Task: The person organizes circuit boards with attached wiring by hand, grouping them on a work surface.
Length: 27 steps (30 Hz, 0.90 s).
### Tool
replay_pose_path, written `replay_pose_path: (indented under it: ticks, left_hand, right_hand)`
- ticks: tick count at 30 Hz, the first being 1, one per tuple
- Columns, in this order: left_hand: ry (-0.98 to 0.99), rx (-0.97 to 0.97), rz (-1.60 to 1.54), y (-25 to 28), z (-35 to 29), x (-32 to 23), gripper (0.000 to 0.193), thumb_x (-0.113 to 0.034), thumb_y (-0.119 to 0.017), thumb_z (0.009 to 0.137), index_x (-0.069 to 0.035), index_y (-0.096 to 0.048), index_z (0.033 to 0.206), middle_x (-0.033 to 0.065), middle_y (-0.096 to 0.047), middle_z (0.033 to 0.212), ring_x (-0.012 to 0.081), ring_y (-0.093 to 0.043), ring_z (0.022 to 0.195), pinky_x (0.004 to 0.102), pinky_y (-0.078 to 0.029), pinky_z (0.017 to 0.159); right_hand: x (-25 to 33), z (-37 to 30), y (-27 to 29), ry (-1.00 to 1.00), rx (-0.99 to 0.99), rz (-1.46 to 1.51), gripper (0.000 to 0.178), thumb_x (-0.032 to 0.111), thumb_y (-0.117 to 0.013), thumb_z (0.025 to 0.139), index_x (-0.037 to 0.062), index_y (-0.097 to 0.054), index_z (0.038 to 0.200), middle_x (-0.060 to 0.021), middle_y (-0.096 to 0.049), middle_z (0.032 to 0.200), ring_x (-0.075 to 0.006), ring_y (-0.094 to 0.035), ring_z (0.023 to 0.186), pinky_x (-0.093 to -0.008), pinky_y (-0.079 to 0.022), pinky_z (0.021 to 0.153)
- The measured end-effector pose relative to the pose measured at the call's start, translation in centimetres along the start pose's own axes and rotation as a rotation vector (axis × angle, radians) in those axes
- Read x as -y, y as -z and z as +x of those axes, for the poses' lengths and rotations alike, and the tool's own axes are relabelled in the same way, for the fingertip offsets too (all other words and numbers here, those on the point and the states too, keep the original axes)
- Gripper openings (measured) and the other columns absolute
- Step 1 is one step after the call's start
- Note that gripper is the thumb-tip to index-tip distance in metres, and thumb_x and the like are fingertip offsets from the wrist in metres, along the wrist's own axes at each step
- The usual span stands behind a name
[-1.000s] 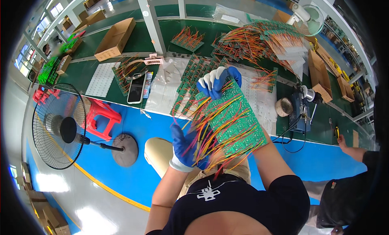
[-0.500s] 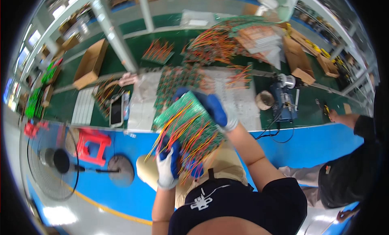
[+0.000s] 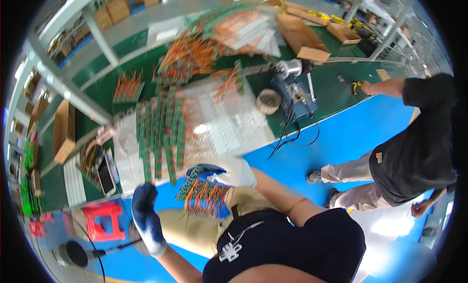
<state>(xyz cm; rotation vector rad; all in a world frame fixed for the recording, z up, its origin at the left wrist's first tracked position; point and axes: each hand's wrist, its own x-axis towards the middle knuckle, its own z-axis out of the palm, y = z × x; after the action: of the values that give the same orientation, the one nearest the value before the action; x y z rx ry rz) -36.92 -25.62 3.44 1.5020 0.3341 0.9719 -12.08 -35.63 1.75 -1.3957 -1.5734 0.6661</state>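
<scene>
My right hand (image 3: 222,171), in a blue-and-white glove, is closed on a green circuit board panel (image 3: 189,184) at the table's front edge. Red, orange and yellow wires (image 3: 204,197) hang from that panel above my lap. My left hand (image 3: 147,217), gloved alike, is off to the left of the panel and touches nothing that I can see; its fingers point up, stretched out. Beyond both hands, several narrow green board strips (image 3: 158,132) lie side by side on a pale sheet (image 3: 207,154) on the table.
Wired boards (image 3: 185,56) are heaped at the back. A blue machine with a wire spool (image 3: 295,90) stands at right, beside a round tub (image 3: 268,101). A phone (image 3: 106,175) lies at left, above a red stool (image 3: 104,220). A co-worker (image 3: 412,136) stands at right.
Both hands held the wired panel broadside; now only my right hand grips it, tilted steeply. My left hand has let go and moved left. The view has swung to the right.
</scene>
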Motion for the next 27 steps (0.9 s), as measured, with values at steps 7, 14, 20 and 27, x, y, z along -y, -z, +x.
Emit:
replay_pose_path:
  ticks: [7, 14, 20, 27]
  left_hand:
    - [0.291, 0.111, 0.349, -3.6, 2.0, 0.4, 0.045, 0.001, -0.061, 0.072, 0.005, -0.053, 0.116, 0.0190, -0.061, 0.104, 0.0242, -0.061, 0.095, 0.0314, -0.046, 0.086]
    - [0.150, 0.078, 0.637, -1.9, -0.2, 0.0, 0.045, -0.002, -0.064, 0.071, 0.002, -0.056, 0.115, 0.0218, -0.062, 0.103, 0.0376, -0.062, 0.090, 0.0360, -0.050, 0.078]
    - [0.069, 0.125, 0.872, -1.4, 0.3, -1.3, 0.046, -0.006, -0.063, 0.067, -0.001, -0.058, 0.112, 0.0182, -0.063, 0.098, 0.0374, -0.060, 0.081, 0.0376, -0.049, 0.071]
    - [0.116, 0.043, 0.732, 0.1, -0.3, 0.0, 0.041, -0.008, -0.065, 0.071, -0.002, -0.056, 0.111, 0.0197, -0.062, 0.096, 0.0383, -0.059, 0.086, 0.0377, -0.049, 0.077]
  right_hand:
    - [2.9, 0.7, -0.8, -0.121, 0.025, 0.047, 0.038, 0.021, -0.064, 0.082, 0.0037, -0.057, 0.115, -0.0160, -0.062, 0.104, -0.0312, -0.059, 0.092, -0.0369, -0.045, 0.081]
    - [3.2, 1.5, -3.2, 0.088, -0.010, -0.065, 0.032, 0.020, -0.062, 0.083, -0.0002, -0.057, 0.107, -0.0188, -0.060, 0.092, -0.0352, -0.060, 0.081, -0.0408, -0.047, 0.071]
    - [3.6, 3.0, -3.2, 0.085, 0.004, -0.092, 0.034, 0.015, -0.063, 0.079, 0.0016, -0.054, 0.109, -0.0192, -0.060, 0.090, -0.0392, -0.058, 0.081, -0.0410, -0.047, 0.071]
    - [1.5, 5.5, -4.2, 0.190, 0.239, 0.094, 0.027, 0.007, -0.054, 0.079, 0.0034, -0.054, 0.106, -0.0179, -0.056, 0.078, -0.0358, -0.053, 0.070, -0.0354, -0.044, 0.066]
